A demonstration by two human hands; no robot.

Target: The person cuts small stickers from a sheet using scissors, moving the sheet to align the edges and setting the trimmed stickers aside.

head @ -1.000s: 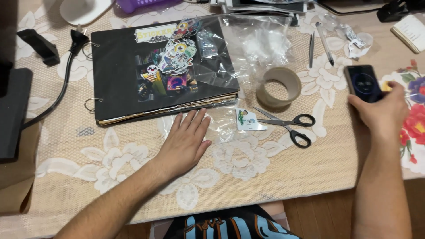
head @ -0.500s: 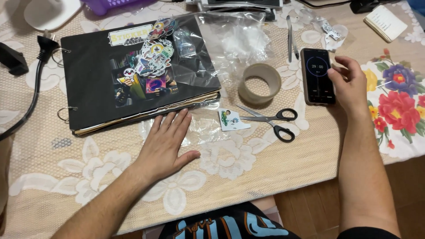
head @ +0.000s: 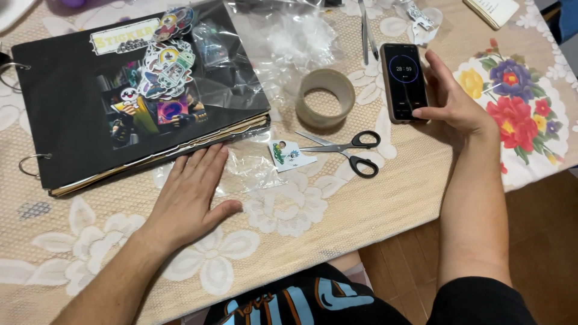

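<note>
Fingers (head: 195, 171) of left hand (head: 186, 201) lying flat, spread, pinning clear plastic sheet (head: 247, 171) beside sticker album (head: 138, 102); right hand (head: 454, 105) cupping phone (head: 403, 81), thumb probably tapping; keep phone steady.

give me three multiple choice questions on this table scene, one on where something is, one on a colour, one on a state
1. Where do the scissors lie?
A. on the black album
B. on the tablecloth just below the tape roll
C. in the left hand

2. What colour are the scissor handles?
A. black
B. red
C. yellow

3. How is the left hand?
A. closed in a fist
B. gripping the tape roll
C. flat, palm down, by the album

Answers: 1 B, the blades point left under the roll. 2 A, both loops are black. 3 C, fingers spread on the cloth; the right hand is at the phone.
</note>
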